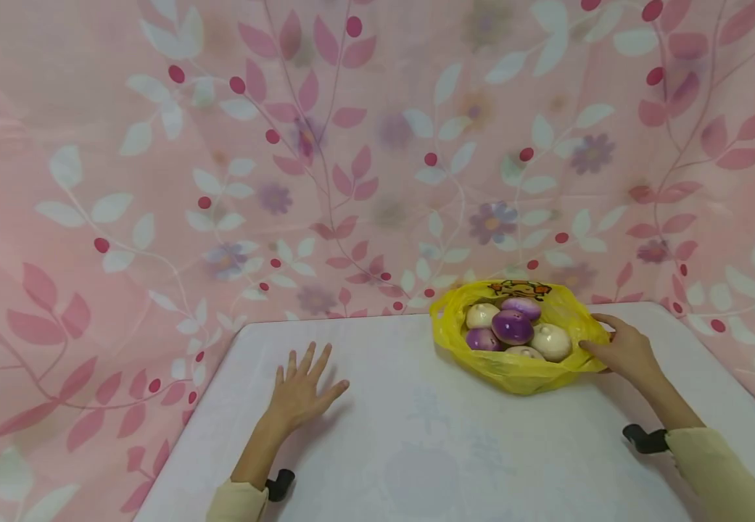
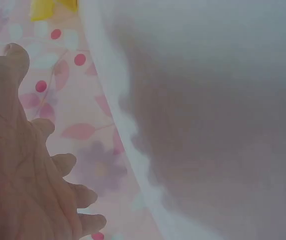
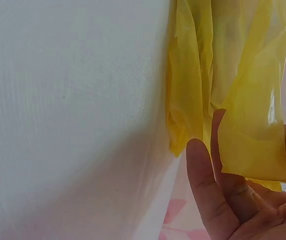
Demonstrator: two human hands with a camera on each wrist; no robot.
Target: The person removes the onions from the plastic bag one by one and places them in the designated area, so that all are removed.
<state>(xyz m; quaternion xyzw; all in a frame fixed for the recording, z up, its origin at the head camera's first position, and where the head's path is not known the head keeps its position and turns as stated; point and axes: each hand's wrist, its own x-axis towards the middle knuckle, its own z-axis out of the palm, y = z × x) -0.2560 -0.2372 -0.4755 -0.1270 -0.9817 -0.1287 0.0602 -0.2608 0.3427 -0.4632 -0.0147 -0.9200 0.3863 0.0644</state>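
While the left hand (image 1: 299,397) hovers over the table (image 1: 410,428), fingers spread apart, the right hand (image 1: 628,351) has its grip clamped on the right end of a yellow plastic bag (image 1: 521,377). Bag's near the far edge, right of centre, long axis pretty much side to side, mouth facing up, round purple and cream veggies (image 1: 512,328) inside.

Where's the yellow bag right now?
In the head view, the yellow bag sits right of centre on the white table, near its far edge, with the right hand holding its right side.
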